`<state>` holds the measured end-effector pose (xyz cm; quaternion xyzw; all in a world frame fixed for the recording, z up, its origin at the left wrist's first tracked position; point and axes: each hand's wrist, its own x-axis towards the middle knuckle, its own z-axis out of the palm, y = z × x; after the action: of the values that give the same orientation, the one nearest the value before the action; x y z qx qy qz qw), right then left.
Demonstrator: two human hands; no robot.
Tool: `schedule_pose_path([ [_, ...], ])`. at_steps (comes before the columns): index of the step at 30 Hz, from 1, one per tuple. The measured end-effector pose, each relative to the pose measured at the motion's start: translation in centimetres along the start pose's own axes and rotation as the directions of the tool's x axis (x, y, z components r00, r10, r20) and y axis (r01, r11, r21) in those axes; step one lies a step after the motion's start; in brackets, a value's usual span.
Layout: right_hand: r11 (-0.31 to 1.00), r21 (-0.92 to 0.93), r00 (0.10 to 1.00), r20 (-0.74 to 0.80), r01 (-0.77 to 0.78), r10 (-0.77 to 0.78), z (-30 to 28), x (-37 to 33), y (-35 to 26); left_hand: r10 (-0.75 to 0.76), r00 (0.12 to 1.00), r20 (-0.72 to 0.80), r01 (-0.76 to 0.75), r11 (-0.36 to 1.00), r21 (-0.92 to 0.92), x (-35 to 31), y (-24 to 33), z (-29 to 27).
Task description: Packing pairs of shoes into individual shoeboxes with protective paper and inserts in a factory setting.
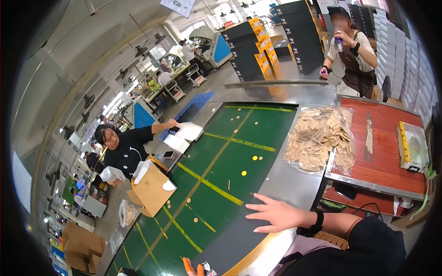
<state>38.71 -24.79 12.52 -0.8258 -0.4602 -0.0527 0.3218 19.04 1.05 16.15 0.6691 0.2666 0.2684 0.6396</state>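
A dark grey flat box (235, 237) with a yellow edge and a white side lies across the near side of the green conveyor belt (221, 161). My right hand (276, 215) reaches in from the right, with a black band at the wrist. Its fingers are spread over the box's far right end, and it grips nothing. Whether the palm touches the box is hard to tell. At the lower edge, two orange-covered fingertips of my left hand (193, 267) show beside the box's near left end. The rest of that hand is out of the picture.
A plastic bag of small brown paper packets (317, 138) lies right of the belt, beside a red-brown table (382, 147). Across the belt, a person (126, 154) handles white pieces near an open cardboard box (154, 188). Another person (352, 55) drinks near stacked black boxes (301, 39).
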Motion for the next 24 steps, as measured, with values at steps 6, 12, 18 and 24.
schedule_pose_path([
  [6,1.000,-0.008,0.999,-0.016,0.028,-0.028,0.3,0.0,0.3,-0.067,0.997,-0.026,0.060,0.976,-0.209,-0.7,0.0,0.3],
  [12,1.000,-0.015,1.000,-0.004,0.010,-0.010,0.0,-0.2,0.1,-0.093,0.994,-0.053,0.084,0.984,-0.156,-0.9,1.1,0.9],
  [18,1.000,0.011,0.999,0.033,-0.018,0.018,-0.4,-0.1,-0.6,-0.117,0.990,-0.084,0.104,0.984,-0.146,-1.2,1.3,0.5],
  [24,0.992,0.033,0.992,-0.045,0.121,-0.119,-1.4,-2.9,-1.9,-0.036,0.999,-0.019,0.037,0.998,0.044,-4.4,0.7,-1.3],
])
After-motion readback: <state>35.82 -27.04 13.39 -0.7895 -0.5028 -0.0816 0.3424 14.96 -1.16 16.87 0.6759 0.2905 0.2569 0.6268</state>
